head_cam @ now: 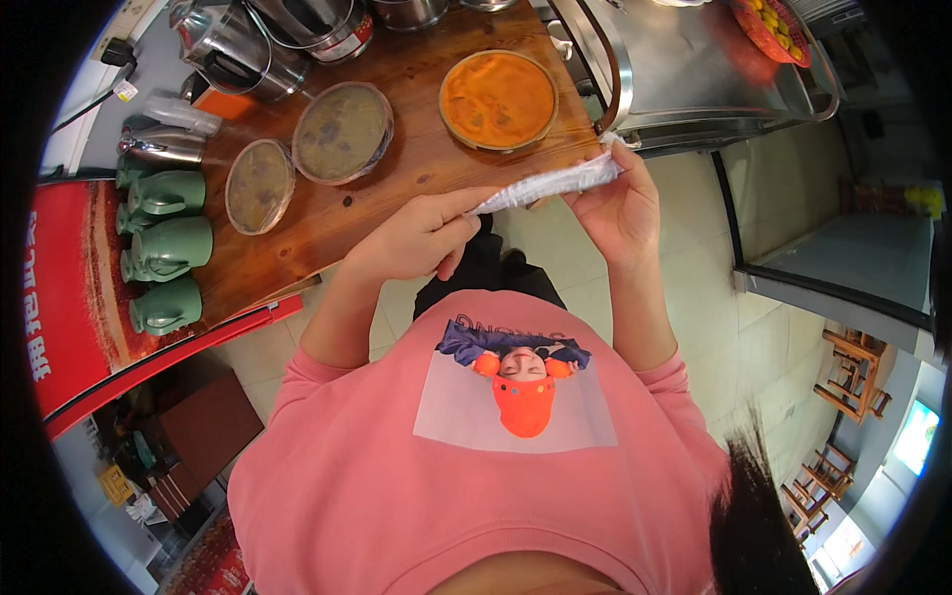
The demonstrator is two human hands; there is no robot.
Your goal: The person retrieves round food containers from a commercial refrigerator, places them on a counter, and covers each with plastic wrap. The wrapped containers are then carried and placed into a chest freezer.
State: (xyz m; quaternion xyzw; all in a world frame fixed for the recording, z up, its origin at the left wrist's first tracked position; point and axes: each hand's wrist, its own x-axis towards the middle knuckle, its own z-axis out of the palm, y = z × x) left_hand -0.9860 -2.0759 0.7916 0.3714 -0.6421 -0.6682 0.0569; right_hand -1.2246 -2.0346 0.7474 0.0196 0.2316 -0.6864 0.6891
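Observation:
A bunched strip of thin clear plastic, perhaps cling film, stretches between my two hands over the wooden table's near edge. My left hand pinches its left end, and my right hand grips the other end with thumb and fingers. Just beyond the strip sits a round dish with a smooth orange filling. Farther left stand a larger round dish of greyish-brown food and a smaller similar one. Both seem to be covered with clear film.
Several green mugs line the wooden table's left end. Metal kettles and pots stand at the back left. On the right is a stainless-steel counter with a railed edge, holding a red basket of yellow fruit.

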